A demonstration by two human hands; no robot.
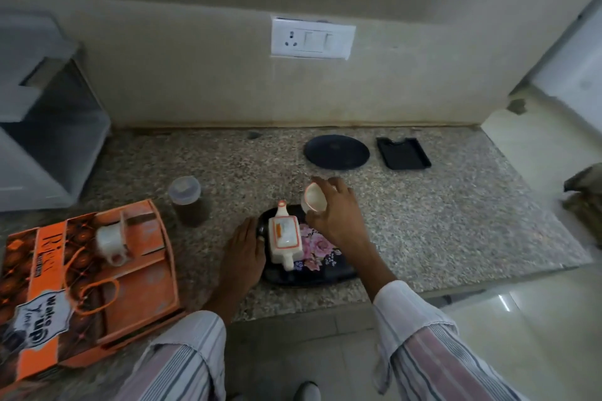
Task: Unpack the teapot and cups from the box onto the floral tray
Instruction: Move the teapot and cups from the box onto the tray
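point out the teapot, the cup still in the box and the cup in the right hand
teapot (284, 239): head view, on its white body
cup in the box (109, 240): head view, on its side wall
held cup (312, 196): head view, on its inner wall

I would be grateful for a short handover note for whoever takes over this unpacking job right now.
Right hand: grips a white cup, tilted on its side, over the far end of the floral tray.
Left hand: fingers straight, resting flat against the tray's left edge, holding nothing.
Done: the teapot stands on the tray.
Left: set the held cup down on the tray; one more cup is in the orange box on the left of the counter and needs moving too. I cannot tell whether the box holds any others.
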